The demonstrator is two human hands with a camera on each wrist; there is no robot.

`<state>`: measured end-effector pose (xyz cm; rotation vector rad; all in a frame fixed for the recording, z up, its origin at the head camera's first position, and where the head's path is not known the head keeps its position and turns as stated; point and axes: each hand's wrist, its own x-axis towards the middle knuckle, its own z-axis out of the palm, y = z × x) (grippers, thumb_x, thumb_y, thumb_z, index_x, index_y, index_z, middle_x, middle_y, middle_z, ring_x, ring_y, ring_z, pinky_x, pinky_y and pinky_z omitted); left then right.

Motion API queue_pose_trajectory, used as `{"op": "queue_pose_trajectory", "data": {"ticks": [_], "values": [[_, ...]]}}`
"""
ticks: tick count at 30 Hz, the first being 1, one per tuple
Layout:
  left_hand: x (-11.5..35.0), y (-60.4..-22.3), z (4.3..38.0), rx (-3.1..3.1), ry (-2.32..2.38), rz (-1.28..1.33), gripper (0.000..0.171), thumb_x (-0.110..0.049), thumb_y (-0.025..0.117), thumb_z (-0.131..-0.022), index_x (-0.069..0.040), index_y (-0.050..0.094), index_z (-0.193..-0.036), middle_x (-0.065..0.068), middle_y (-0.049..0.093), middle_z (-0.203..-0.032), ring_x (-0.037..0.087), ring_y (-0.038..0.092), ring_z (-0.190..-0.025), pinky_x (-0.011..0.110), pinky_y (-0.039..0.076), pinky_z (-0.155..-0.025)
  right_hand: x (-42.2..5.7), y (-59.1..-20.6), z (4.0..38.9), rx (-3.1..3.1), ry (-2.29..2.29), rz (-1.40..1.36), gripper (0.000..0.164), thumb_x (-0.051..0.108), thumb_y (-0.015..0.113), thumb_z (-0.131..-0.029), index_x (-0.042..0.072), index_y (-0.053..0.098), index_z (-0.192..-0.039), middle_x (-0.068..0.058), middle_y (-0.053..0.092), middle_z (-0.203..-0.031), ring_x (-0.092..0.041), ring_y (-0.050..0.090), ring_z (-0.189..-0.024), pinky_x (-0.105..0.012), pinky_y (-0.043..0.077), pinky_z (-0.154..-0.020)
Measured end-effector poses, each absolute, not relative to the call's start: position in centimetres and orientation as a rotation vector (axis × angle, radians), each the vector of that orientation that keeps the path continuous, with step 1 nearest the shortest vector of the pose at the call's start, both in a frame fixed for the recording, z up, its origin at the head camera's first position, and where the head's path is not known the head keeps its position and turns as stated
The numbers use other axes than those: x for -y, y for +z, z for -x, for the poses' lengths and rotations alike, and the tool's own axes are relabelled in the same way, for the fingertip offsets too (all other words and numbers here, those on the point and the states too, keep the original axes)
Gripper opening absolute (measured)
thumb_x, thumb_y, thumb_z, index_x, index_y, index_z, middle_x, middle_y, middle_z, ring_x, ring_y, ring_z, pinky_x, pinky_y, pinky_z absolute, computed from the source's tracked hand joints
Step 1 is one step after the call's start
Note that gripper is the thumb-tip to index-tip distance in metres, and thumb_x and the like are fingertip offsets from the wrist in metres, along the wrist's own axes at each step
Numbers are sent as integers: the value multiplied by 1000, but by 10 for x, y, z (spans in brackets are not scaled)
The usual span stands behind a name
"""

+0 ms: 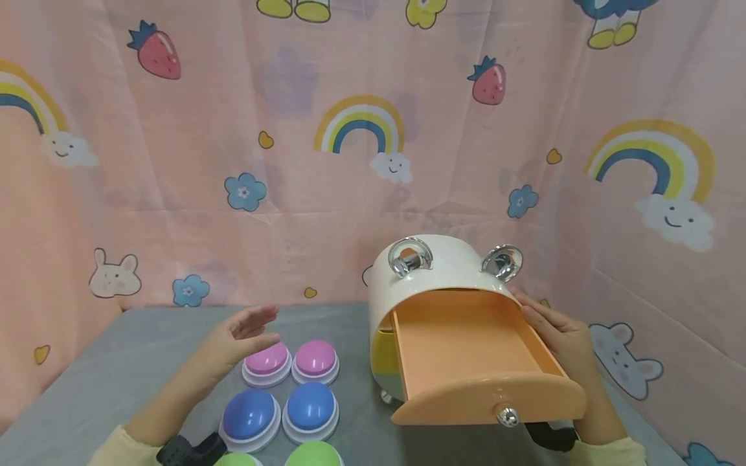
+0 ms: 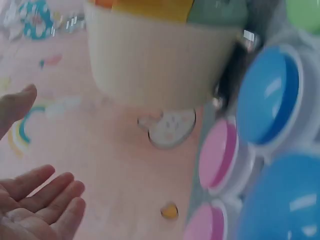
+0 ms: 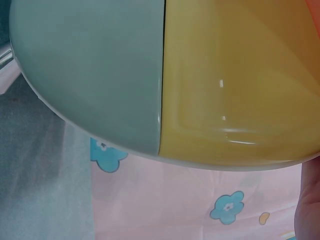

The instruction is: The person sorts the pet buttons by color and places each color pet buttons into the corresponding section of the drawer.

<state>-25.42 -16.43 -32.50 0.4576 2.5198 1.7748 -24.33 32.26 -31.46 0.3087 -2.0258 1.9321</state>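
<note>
A white rounded drawer box (image 1: 449, 262) with two silver ear-like knobs on top stands at the right of the table. Its orange top drawer (image 1: 466, 343) is pulled far out, and nothing lies inside. Below it show a yellow drawer (image 3: 240, 85) and a grey-green drawer (image 3: 90, 65), both in place. My right hand (image 1: 556, 333) rests against the right side of the box, fingers extended back along it. Over the pink buttons my left hand (image 1: 236, 336) hovers with nothing in it, its fingers (image 2: 45, 195) loosely spread.
Dome push buttons on white bases stand left of the box: pink ones (image 1: 315, 358), blue ones (image 1: 311, 406) and green ones (image 1: 315, 454). Grey cloth covers the table (image 1: 163, 336). A pink printed curtain (image 1: 350, 213) hangs behind and at both sides.
</note>
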Motion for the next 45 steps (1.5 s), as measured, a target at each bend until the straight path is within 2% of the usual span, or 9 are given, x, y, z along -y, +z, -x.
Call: {"op": "queue_pose_trajectory", "data": {"ticks": [3,11,18,24,34,38,40,45], "values": [[179,-334,265,-2594,1736,-408,71,-27,67,-95,-3,32,-152,21,36,-158,42,30,-147,52,30,-118,-322,-315,243,2025,1929,-309,45,21,60,-100,3,52,-141,20,66,-128,14,56,-118,-15,56,-85],[202,-356,286,-2620,1629,-350,74,-30,67,-95,3,32,-151,26,37,-155,45,34,-145,58,31,-117,-320,-315,244,2035,1909,-312,46,21,59,-100,2,51,-141,19,66,-128,15,55,-119,-12,54,-86],[211,-377,298,-2585,1562,-299,77,-30,67,-95,5,28,-152,28,36,-155,48,31,-145,62,29,-117,-320,-317,243,2020,1939,-297,41,18,58,-101,8,55,-140,24,67,-123,10,62,-112,-18,58,-81],[213,-389,301,-2550,1608,-251,80,-30,70,-93,3,29,-152,26,37,-155,47,31,-145,64,26,-118,-321,-317,244,2030,1927,-287,43,20,60,-100,7,54,-140,24,67,-122,12,61,-112,-17,58,-80],[217,-404,309,-2484,1610,-355,81,-22,71,-92,14,26,-149,35,31,-154,51,31,-143,61,29,-118,-322,-314,245,1987,1964,-337,41,16,59,-100,4,54,-139,20,67,-126,13,57,-117,-15,56,-85],[214,-405,309,-2464,1631,-342,82,-21,71,-91,13,25,-150,33,30,-155,50,30,-144,62,27,-119,-323,-314,246,1982,1982,-345,43,16,60,-100,4,53,-140,17,66,-129,14,56,-118,-14,55,-87],[212,-406,309,-2446,1640,-335,82,-19,70,-92,13,23,-150,33,29,-155,51,28,-144,63,25,-119,-323,-315,246,1999,1953,-334,43,17,61,-99,4,53,-140,18,66,-128,15,55,-118,-9,52,-89],[210,-408,308,-2402,1663,-322,82,-13,69,-91,13,20,-151,34,26,-156,52,25,-144,63,22,-119,-325,-316,246,2013,1939,-324,42,16,60,-100,6,55,-139,21,67,-126,16,56,-118,-9,52,-89]]}}
